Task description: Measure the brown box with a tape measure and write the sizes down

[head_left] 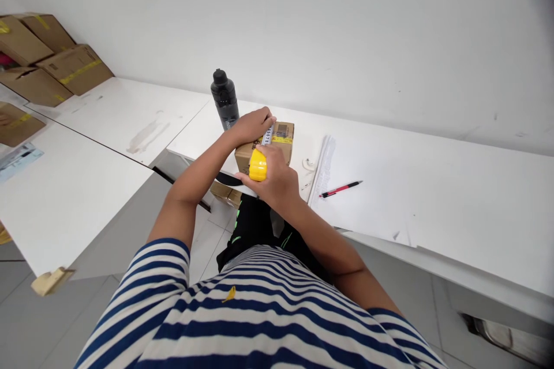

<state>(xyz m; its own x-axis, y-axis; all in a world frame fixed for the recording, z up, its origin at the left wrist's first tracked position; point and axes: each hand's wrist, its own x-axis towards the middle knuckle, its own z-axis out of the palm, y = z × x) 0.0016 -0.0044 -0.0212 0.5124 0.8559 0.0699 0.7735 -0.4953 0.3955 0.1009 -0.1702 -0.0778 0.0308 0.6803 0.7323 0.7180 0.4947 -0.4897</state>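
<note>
R hand clamped on a yellow tape at the near side of a box on the white table, blade out across the box top; L hand bends over the box, fingers curled at the blade's far end, but can't tell if they pinch it. Both arms reach fwd w/ elbows bent, meeting at the box, btwn a bottle by the L wrist & a pen off to the R.
</note>
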